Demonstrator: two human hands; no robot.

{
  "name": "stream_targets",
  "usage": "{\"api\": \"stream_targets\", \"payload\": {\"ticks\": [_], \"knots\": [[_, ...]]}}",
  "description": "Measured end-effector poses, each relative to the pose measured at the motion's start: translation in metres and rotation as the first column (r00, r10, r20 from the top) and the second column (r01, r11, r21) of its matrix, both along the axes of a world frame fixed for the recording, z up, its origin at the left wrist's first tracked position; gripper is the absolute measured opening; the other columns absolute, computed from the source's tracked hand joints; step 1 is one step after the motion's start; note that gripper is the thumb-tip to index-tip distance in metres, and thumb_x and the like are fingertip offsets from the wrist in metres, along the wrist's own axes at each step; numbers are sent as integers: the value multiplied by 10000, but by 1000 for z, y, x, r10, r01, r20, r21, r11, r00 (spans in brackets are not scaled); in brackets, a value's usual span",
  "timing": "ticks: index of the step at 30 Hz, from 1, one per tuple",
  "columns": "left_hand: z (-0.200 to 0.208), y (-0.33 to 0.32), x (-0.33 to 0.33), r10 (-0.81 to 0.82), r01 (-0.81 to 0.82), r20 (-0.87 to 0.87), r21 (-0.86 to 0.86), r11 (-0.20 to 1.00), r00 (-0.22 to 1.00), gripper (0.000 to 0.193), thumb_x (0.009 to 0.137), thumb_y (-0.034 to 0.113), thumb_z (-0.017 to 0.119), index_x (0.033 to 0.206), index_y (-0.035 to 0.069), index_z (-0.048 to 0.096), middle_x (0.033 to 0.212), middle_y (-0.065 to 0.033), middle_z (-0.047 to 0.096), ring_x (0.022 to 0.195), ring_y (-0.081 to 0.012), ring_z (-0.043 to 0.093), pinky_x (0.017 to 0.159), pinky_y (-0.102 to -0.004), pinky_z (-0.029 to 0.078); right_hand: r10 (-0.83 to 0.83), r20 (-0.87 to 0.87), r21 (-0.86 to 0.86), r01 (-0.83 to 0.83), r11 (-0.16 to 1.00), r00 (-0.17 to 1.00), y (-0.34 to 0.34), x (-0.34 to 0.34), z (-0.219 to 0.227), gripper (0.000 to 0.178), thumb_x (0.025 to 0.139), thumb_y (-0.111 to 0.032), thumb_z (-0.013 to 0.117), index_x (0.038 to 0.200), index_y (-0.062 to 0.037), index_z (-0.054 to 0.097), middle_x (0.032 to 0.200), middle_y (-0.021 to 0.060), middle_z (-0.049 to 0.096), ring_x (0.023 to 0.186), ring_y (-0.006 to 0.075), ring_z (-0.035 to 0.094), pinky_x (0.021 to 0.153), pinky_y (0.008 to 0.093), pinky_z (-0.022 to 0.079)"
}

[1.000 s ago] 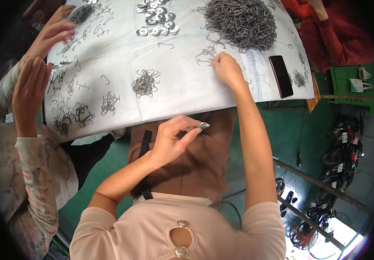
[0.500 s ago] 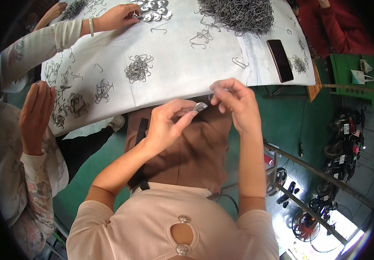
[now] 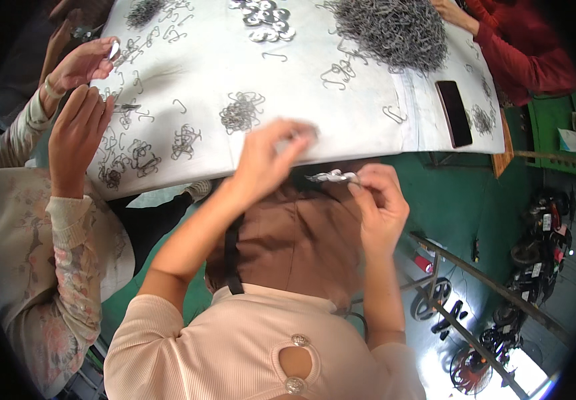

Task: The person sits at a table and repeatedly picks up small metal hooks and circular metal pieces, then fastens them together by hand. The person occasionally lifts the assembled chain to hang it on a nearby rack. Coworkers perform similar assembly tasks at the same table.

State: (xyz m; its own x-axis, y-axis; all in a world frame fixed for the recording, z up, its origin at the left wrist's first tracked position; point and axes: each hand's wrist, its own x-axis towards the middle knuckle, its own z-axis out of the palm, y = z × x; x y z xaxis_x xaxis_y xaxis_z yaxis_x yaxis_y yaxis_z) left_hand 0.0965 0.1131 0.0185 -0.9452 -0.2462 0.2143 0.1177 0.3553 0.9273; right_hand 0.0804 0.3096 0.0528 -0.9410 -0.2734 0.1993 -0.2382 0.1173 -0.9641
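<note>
Just beyond the table's near edge, over my lap, my right hand (image 3: 383,200) pinches a shiny silver metal piece (image 3: 333,177) between thumb and fingers. It points left, and its exact shape is blurred. Over the near edge of the white-covered table (image 3: 195,73) hovers my left hand (image 3: 268,157), apart from the right. Motion smears its fingertips, so whether they hold anything is unclear. A small heap of bent wire hooks (image 3: 240,113) lies beyond my left hand. Farther off are round silver discs (image 3: 271,30) and a large dark pile of hooks (image 3: 395,33).
A co-worker at the left holds up a small pale piece (image 3: 113,50), with more hook heaps (image 3: 145,159) nearby. A black phone (image 3: 454,113) lies at the table's right. Another person's red sleeve (image 3: 528,63) reaches in there. Metal railing (image 3: 488,283) stands lower right.
The silver piece that was in my left hand now seems to be in my right. My left hand has risen toward the table; the right has lowered. The co-worker's far hand has left the discs.
</note>
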Motion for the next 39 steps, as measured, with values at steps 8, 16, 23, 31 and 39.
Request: {"api": "stream_targets", "payload": {"ticks": [8, 16, 23, 31, 39], "knots": [[-53, -136, -136, 347, -330, -109, -652, 682, 932, 236, 870, 215, 637, 1060, 93, 709, 1123, -118, 659, 954, -287, 617, 856, -376, 495, 27, 122, -177, -6, 984, 992, 3, 7, 3, 66, 855, 45, 640, 899, 4, 613, 977, 124, 617, 662, 120, 612, 524, 197, 479], [-3, -71, -91, 130, -81, 211, -226, 971, 969, 289, 907, 268, 615, 993, 7, 706, 823, -80, 697, 720, -137, 619, 691, -271, 487, 69, 112, -288, -34, 957, 991, -1, 3, -14, 83, 856, 100, 597, 904, 38, 624, 908, 116, 652, 763, 152, 665, 651, 242, 554], [38, 6, 0, -194, 132, 283, 225, 966, 939, 130, 875, 85, 656, 927, -28, 696, 807, -45, 668, 750, -87, 596, 705, -230, 475, 128, 227, -270, -64, 961, 965, -9, 3, -26, 73, 867, 79, 599, 917, 34, 628, 902, 95, 656, 740, 124, 649, 657, 232, 544], [42, 20, 13, -133, 111, 218, 110, 988, 967, 124, 857, 73, 670, 930, -22, 703, 796, -69, 670, 707, -99, 605, 631, -227, 476, -46, 1, -65, 46, 997, 999, -18, 6, -29, 76, 813, 18, 683, 870, -15, 646, 847, 44, 572, 741, 135, 558, 613, 251, 458], [39, 22, 12, -135, 107, 226, 130, 986, 965, 127, 864, 84, 664, 922, -22, 700, 791, -70, 660, 696, -97, 603, 617, -226, 477, -42, -36, 38, 44, 998, 998, -19, 5, -27, 70, 813, 4, 681, 871, -22, 651, 839, 51, 552, 720, 152, 539, 622, 271, 451]]}}
